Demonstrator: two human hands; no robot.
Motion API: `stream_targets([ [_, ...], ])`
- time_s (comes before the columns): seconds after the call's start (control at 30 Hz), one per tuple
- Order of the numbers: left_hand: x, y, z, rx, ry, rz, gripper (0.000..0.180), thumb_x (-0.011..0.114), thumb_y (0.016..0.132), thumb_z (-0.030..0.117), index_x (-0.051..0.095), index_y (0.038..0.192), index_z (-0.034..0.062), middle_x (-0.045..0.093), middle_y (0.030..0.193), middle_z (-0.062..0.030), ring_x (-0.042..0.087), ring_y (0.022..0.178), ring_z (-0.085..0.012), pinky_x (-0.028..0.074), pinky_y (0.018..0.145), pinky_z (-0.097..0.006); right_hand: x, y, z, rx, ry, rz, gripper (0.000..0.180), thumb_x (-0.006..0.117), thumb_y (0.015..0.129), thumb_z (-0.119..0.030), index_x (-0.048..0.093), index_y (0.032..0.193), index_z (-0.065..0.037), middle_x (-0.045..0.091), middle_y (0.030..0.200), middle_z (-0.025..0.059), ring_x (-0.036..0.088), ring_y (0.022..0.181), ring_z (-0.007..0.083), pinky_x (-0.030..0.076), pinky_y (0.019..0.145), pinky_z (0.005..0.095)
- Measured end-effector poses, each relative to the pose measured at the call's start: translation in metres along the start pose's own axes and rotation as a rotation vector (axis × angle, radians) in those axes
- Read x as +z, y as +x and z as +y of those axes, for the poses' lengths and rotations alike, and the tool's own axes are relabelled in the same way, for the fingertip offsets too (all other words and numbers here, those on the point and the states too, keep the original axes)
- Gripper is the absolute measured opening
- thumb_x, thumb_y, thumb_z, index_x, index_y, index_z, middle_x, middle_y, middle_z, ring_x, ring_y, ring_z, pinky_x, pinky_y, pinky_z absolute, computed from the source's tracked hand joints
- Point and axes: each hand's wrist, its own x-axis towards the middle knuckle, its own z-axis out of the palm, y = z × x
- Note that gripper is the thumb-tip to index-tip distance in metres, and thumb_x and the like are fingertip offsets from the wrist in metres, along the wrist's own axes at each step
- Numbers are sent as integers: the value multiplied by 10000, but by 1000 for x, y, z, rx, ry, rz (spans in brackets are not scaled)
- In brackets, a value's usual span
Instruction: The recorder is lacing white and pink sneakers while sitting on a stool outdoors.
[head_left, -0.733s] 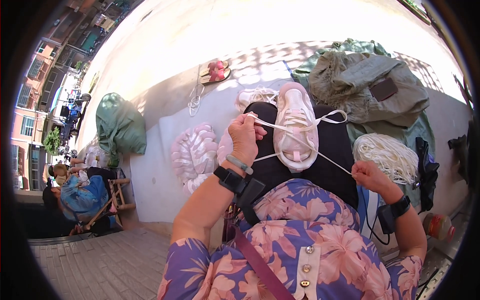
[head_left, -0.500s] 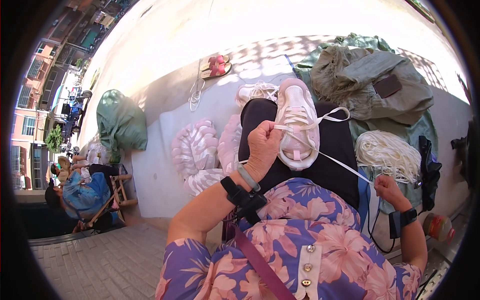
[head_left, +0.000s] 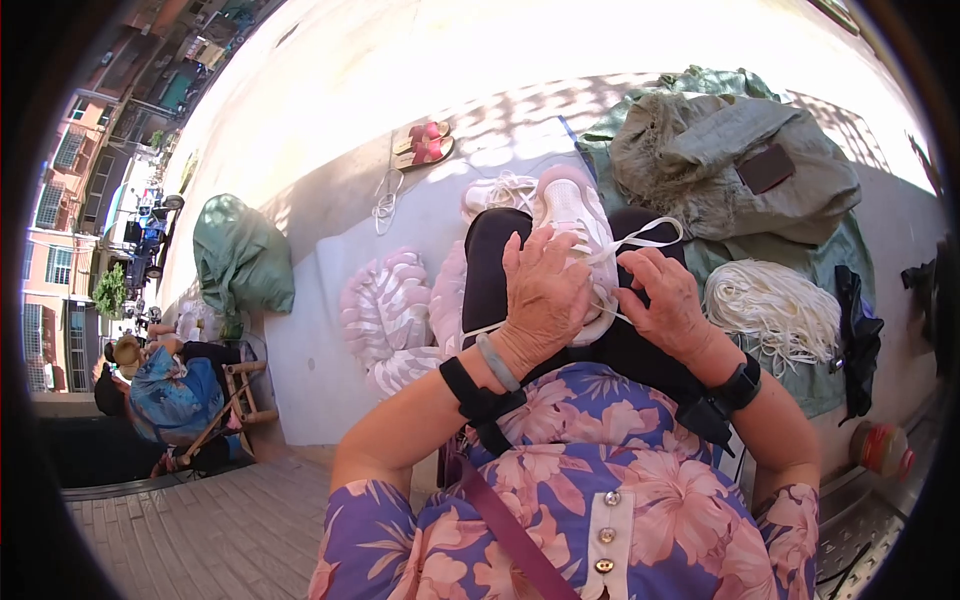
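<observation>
A white and pink sneaker (head_left: pixel 572 205) lies across my lap, its toe toward the far side. My left hand (head_left: pixel 545 295) rests over the lacing with its fingers spread. Close to the shoe's right side is my right hand (head_left: pixel 665 305), thumb and fingers apart. A white shoelace (head_left: pixel 655 232) loops out to the right above that hand. The lower lacing and the heel are partly hidden by my hands. Beyond my left knee sits another white and pink sneaker (head_left: pixel 490 195) with loose laces.
Rows of white and pink shoes (head_left: pixel 385 300) lie on a pale sheet (head_left: pixel 310 350) at left. A bundle of white laces (head_left: pixel 770 310) is at right, below a grey-green cloth (head_left: pixel 720 160). Red sandals (head_left: pixel 425 145), a green sack (head_left: pixel 240 250), a jar (head_left: pixel 880 448) and a seated person (head_left: pixel 175 385) surround me.
My right hand has come in from the lower right, where it held a lace out taut, to the shoe. My left hand has let its fingers spread over the lacing.
</observation>
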Motion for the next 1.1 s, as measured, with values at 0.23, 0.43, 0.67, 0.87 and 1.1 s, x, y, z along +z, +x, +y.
stream_targets([
  [0.23,25,-14,-20,76,86,-16,184,640,696,123,583,869,96,534,1148,-109,440,1176,-338,163,1018,-586,37,5,5,-115,-186,-22,397,631,714,-136,521,1074,-10,552,923,126,599,753,278,485,612,372],
  [0.43,38,0,-36,110,52,29,189,641,696,133,586,874,103,514,1171,-115,425,1190,-341,164,1006,-609,39,22,24,-36,-90,56,297,609,729,-127,511,981,-5,563,820,152,591,723,326,492,604,392],
  [0.67,35,7,-18,3,96,-81,191,651,689,170,610,863,101,511,1171,-111,420,1184,-342,166,977,-641,42,13,22,29,-39,103,291,596,740,-125,530,992,3,560,831,152,589,717,328,489,613,397],
  [0.87,40,15,-15,-130,84,-151,159,651,687,189,645,812,91,524,1197,-115,408,1201,-340,167,977,-642,46,11,24,14,6,141,271,579,757,-89,560,1012,1,531,856,145,578,723,324,483,617,387],
  [1.1,45,17,-11,-259,6,-164,83,639,690,167,658,720,91,519,1263,-116,389,1224,-353,159,987,-632,43,10,22,2,49,132,275,558,760,-53,561,1031,-7,522,878,141,571,753,327,481,642,387],
])
